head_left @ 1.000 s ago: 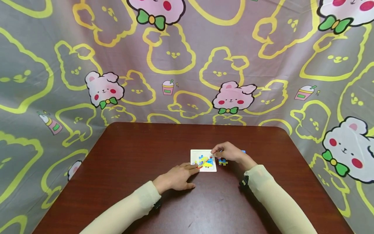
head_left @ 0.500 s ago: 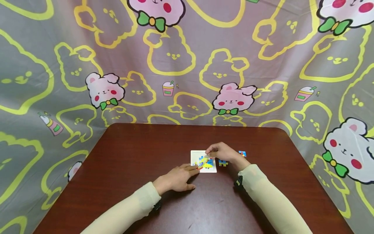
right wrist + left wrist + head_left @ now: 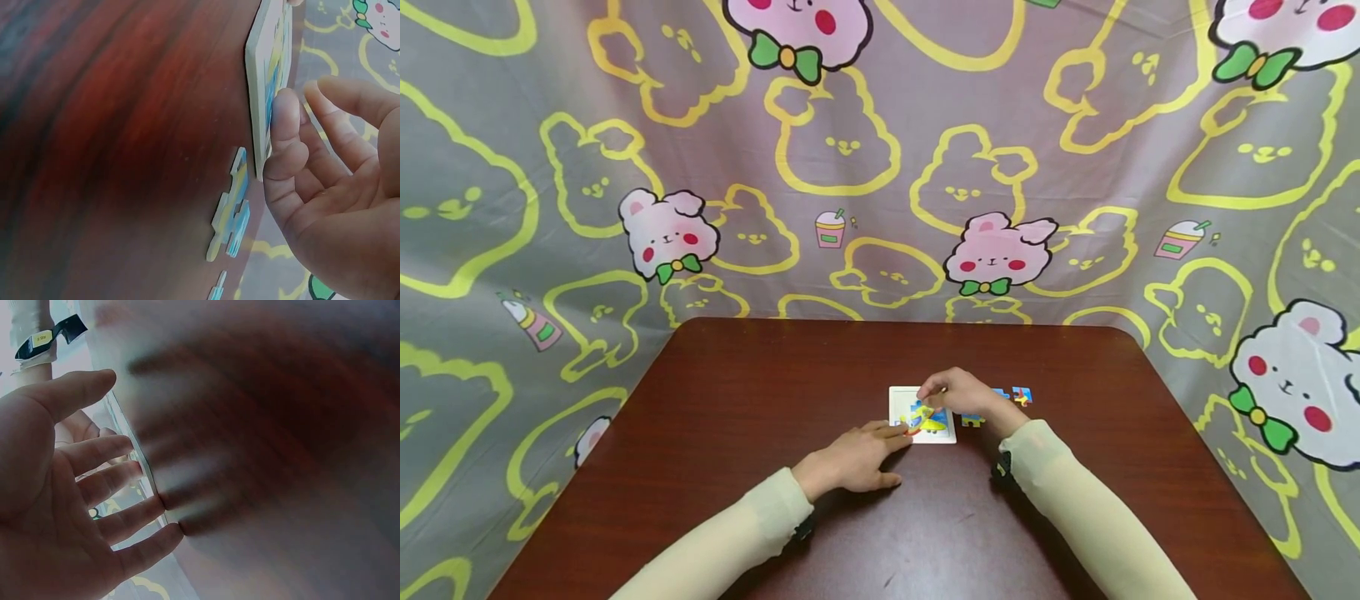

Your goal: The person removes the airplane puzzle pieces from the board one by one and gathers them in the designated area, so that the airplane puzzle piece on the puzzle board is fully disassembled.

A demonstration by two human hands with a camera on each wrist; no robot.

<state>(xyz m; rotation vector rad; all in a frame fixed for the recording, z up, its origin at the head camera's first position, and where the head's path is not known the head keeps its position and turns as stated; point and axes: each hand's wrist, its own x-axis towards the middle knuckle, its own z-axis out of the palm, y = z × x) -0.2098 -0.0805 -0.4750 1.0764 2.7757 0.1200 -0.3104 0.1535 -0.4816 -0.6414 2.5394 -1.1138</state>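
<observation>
A small pale puzzle board [image 3: 898, 398] with a yellow aeroplane picture partly laid in it lies on the table. My left hand [image 3: 853, 457] rests flat at its near left side, fingers straight, fingertips on the board's edge; the left wrist view shows the fingers [image 3: 134, 522] spread along that edge. Over the board's upper right part, my right hand [image 3: 958, 392] pinches with thumb and index finger. A small pale puzzle piece at its fingertips is mostly hidden. In the right wrist view the other fingers [image 3: 287, 115] curl close to the board.
Right of the board lie loose blue and yellow puzzle pieces: one beside it [image 3: 973, 421], another farther right [image 3: 1022, 395], and one partly behind my right hand [image 3: 1001, 392]. The brown table [image 3: 760, 375] ends at a patterned curtain [image 3: 880, 167].
My right hand has moved left from the board's right edge to over the picture, uncovering loose pieces on the right. The left hand has stayed in place.
</observation>
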